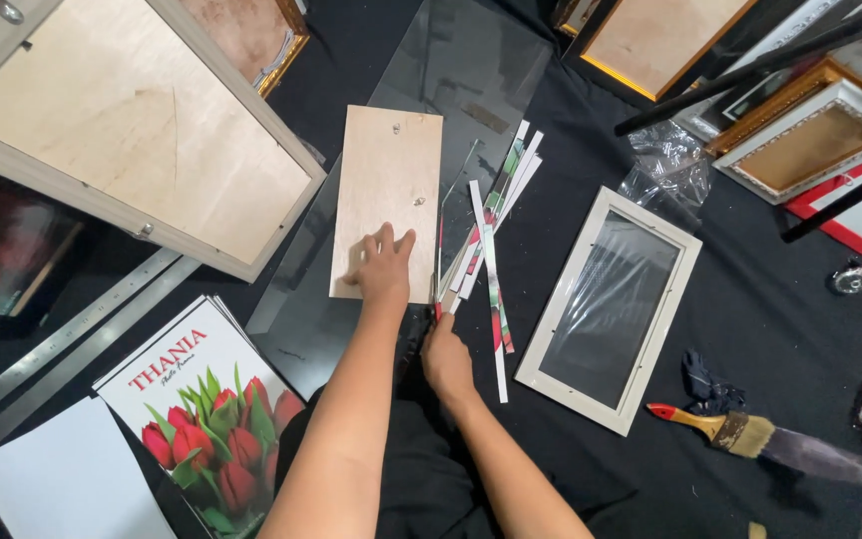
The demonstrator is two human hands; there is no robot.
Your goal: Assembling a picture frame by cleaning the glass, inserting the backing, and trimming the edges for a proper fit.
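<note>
Left hand [383, 268] presses flat rectangular plywood board [389, 198] atop smooth glass sheet [451, 70].

Pretty bright overhead light, mostly even. Soft glare on the glass sheet [471, 70] and plastic wrap [665, 170]. Deep blacks swallowing cloth detail. Slight wide-angle stretch at edges, sharp center.

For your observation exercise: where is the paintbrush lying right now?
In the head view, the paintbrush lies at lower right on the black cloth, just right of the white picture frame and beside a dark crumpled rag.
</note>
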